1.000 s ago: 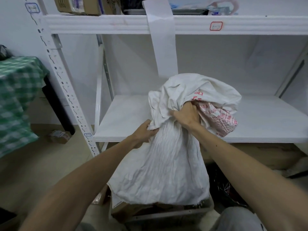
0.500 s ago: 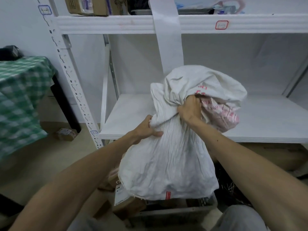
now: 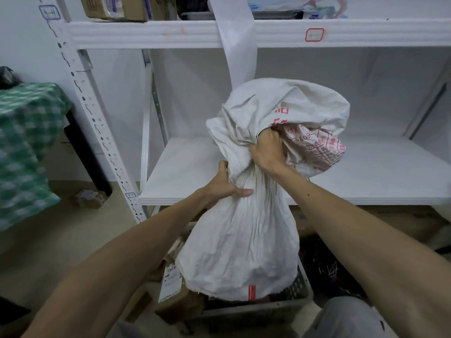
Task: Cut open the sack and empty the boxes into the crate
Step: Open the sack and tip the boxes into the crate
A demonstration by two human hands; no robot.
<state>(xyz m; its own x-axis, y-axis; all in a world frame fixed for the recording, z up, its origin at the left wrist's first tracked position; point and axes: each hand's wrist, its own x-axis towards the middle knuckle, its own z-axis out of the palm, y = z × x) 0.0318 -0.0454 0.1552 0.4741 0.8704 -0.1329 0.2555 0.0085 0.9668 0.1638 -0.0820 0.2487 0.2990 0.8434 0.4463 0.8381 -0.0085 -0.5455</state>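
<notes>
Head camera view, looking down at two bare forearms reaching forward to a white woven sack [image 3: 244, 240] held up in front of a white metal shelf [image 3: 195, 181]. The right hand [image 3: 268, 152] has its fingers curled tight into a bunch of cloth high on the sack. The left hand [image 3: 227, 186] grips the gathered neck just below and to the left, thumb laid across the pleats. Both hands are closed on the sack.

The sack hangs with its long axis close to upright. Its open, frayed mouth points down, just above a grey slatted crate [image 3: 288, 301] on the floor. Its closed end, printed in red, flops over the right hand at the top. Brown cardboard boxes [image 3: 175, 289] with white labels lie in and beside the crate under the mouth; I cannot tell whether any are left inside the sack.

This looks like the emptying step, with the sack already open and upended. The next move probably calls for lifting and shaking while holding the mouth over the crate, so anything remaining drops inside rather than beside it.
</notes>
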